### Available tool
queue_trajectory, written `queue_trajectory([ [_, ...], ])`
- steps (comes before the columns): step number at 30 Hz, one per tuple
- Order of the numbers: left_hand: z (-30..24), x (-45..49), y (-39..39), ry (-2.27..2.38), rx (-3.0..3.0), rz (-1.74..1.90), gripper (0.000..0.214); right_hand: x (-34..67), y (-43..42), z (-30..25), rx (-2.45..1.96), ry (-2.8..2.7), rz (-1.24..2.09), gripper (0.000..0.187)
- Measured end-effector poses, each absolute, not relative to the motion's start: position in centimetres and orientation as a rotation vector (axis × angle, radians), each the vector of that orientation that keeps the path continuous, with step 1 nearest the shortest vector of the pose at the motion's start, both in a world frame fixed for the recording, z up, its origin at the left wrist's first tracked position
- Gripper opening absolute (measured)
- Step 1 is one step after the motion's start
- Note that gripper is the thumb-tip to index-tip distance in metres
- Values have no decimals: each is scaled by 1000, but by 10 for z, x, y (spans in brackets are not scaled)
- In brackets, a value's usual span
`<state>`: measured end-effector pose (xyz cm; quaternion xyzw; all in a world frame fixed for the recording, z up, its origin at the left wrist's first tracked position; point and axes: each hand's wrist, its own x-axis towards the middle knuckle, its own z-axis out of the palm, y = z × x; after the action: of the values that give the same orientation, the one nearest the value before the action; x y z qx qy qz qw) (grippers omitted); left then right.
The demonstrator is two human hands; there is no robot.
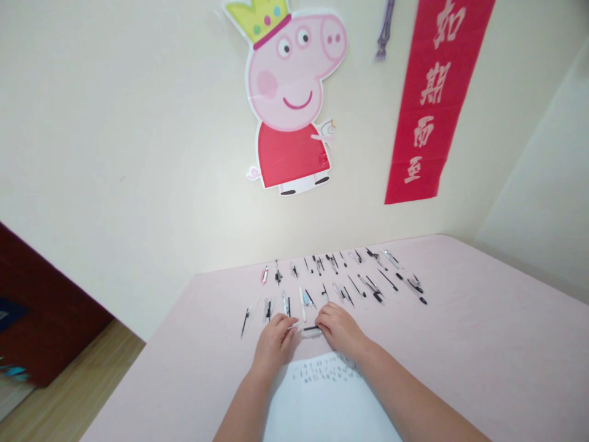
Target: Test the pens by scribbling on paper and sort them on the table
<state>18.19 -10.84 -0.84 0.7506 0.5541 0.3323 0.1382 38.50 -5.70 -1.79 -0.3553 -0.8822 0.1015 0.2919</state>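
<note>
My left hand [276, 339] and my right hand [339, 328] are close together over the table, just beyond a white sheet of paper [326, 405] with rows of dark writing along its top. Between them is a pen [311, 330], showing a dark stick beside a clear tube, lying crosswise. Its right end meets the curled fingertips of my right hand. The fingers of my left hand are pressed together near its left end, around something small and clear that I cannot make out. A white pen [302, 304] lies just past my hands.
Taken-apart pens lie in two rough rows on the pink table [460, 356], among them a black refill [245, 321], a pink-ended pen [264, 275] and a dark cap [423, 301]. Behind stands a wall with a pig sticker [294, 153] and a red banner [423, 110].
</note>
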Motion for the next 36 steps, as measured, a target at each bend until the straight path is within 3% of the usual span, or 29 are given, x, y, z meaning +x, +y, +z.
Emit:
queue_trajectory([
  [6,-11,184,-107,1551,2157,991,25,377,-68,-9,-971,-2130,532,17],
  [11,-15,189,-108,1517,2121,989,27,361,-77,-18,-1002,-1912,1136,14],
  [15,-18,192,-108,1483,2061,1035,33,354,-74,-28,-1008,-1605,1518,23],
  [22,-25,185,-98,1508,1579,1344,28,358,-66,-24,-862,-1135,1806,36],
  [29,-22,187,-99,1390,1245,1417,32,357,-75,-18,-780,-939,2035,30],
  [36,-21,188,-99,1274,1136,1471,26,360,-74,-12,-798,-927,2062,18],
])
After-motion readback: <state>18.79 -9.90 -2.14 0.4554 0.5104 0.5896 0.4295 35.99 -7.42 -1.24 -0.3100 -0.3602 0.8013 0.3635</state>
